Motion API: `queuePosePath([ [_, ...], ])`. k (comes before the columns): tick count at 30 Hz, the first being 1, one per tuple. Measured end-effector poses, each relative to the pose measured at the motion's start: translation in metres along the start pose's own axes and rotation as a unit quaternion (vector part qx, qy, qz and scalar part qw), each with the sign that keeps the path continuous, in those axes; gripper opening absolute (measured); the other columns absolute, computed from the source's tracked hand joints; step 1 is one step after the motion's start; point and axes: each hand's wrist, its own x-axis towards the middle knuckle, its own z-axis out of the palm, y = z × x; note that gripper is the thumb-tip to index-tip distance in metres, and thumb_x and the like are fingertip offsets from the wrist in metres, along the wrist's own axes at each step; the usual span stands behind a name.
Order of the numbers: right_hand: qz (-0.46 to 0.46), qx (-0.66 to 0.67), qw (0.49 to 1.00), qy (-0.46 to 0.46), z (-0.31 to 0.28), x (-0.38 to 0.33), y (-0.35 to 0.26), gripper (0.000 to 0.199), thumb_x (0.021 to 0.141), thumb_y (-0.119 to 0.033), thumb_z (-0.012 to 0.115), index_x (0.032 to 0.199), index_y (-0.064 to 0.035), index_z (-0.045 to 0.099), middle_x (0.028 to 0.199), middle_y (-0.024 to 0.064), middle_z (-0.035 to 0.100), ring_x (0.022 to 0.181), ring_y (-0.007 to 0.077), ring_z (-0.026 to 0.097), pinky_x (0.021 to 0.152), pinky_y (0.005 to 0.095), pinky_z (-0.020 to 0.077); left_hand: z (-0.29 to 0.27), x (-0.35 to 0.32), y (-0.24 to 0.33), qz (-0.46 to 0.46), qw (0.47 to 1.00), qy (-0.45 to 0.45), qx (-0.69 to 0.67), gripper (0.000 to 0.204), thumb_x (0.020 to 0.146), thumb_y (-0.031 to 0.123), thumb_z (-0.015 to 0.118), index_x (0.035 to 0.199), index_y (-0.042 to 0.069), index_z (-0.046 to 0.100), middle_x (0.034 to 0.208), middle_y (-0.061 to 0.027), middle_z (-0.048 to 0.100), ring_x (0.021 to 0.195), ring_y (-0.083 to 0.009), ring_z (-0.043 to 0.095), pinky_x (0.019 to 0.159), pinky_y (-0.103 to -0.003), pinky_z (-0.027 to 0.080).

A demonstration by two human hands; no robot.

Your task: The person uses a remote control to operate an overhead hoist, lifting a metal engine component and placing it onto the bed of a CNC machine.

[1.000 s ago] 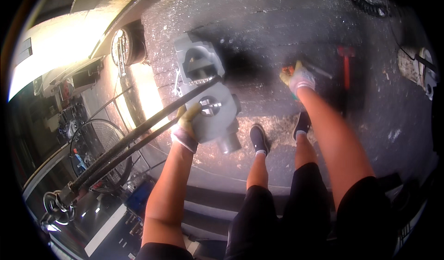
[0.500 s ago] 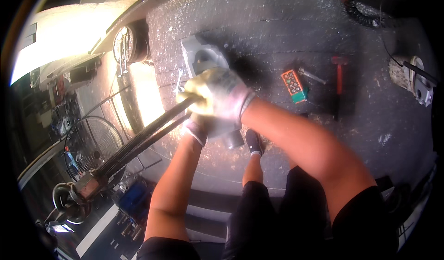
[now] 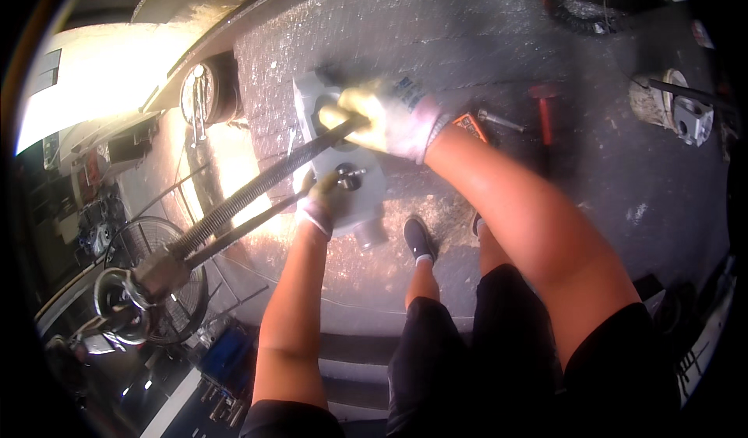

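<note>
Grey metal casting [image 3: 368, 198] sits just left of frame centre, over the dark floor; can't tell if it rests or hangs. Two bars come in from lower left, joined at a rusty block [image 3: 160, 272].

Right hand [image 3: 387, 118], gloved: fingers closed round the upper end of the thick ribbed bar [image 3: 241, 195], above the casting's upper part. Left hand [image 3: 319, 198], gloved: fingers look curled tight on the end of the thinner bar [image 3: 249, 226], beside the casting's lower round opening, where a shiny metal fitting [image 3: 354, 174] shows. Left grip partly hidden.

To do it well, my read: guide both bar ends together so the block doesn't twist; seat the shiny fitting squarely in the opening. Main risk is pinching: left fingertips off the opening's edge, right hand clear of the gap between bar and casting. Feet out from under it.

Right of centre, well apart: red hammer [image 3: 544, 114], silver cylindrical piece [image 3: 501, 120], orange box [image 3: 471, 126] partly behind the right forearm.
</note>
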Motion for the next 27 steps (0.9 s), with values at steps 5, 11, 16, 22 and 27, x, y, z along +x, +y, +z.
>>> queuePosePath([
  [5,0.041,-0.047,0.998,-0.030,0.003,-0.018,-0.036,0.029,0.097,-0.042,0.068,0.106,-0.0151,0.072,0.103,0.0145,0.076,0.096,0.0350,0.073,0.086,0.0496,0.0568,-0.021,0.000,-0.002,-0.028,0.998,0.003,-0.051,0.043,0.097,0.007,0.065,0.139,0.006,0.053,0.116,-0.0181,0.071,0.100,-0.0335,0.074,0.081,-0.049,0.066],
  [11,0.070,-0.100,0.992,0.037,0.031,-0.057,-0.044,0.025,0.093,-0.034,0.070,0.105,-0.0125,0.074,0.097,0.0132,0.077,0.092,0.0326,0.075,0.085,0.0442,0.0587,-0.017,-0.002,0.002,-0.038,0.997,0.040,-0.051,0.043,0.092,0.009,0.074,0.133,0.007,0.058,0.110,-0.0145,0.072,0.091,-0.0281,0.073,0.077,-0.043,0.064],
  [16,0.120,-0.151,0.979,0.069,0.049,-0.089,-0.053,0.027,0.092,-0.035,0.071,0.107,-0.0128,0.074,0.100,0.0107,0.077,0.097,0.0302,0.073,0.092,0.0442,0.0560,-0.032,0.006,-0.005,0.029,0.998,0.028,0.049,0.038,0.090,0.007,0.077,0.126,0.008,0.065,0.111,-0.0109,0.072,0.096,-0.0253,0.071,0.081,-0.040,0.062],
  [22,0.177,-0.175,0.963,0.101,0.067,-0.110,-0.062,0.026,0.092,-0.035,0.071,0.105,-0.0126,0.074,0.099,0.0101,0.076,0.102,0.0300,0.071,0.095,0.0449,0.0536,-0.054,0.033,-0.036,0.077,0.992,0.052,0.084,0.044,0.088,0.007,0.078,0.130,0.006,0.064,0.114,-0.0109,0.072,0.098,-0.0258,0.069,0.086,-0.040,0.060],
  [27,0.198,-0.187,0.947,0.168,0.076,-0.126,-0.055,0.022,0.091,-0.032,0.073,0.101,-0.0122,0.074,0.099,0.0107,0.075,0.101,0.0319,0.070,0.093,0.0453,0.0539,-0.066,0.054,-0.044,0.088,0.990,0.041,0.099,0.050,0.087,0.009,0.080,0.133,0.002,0.061,0.120,-0.0120,0.070,0.102,-0.0255,0.068,0.090,-0.040,0.058],
])
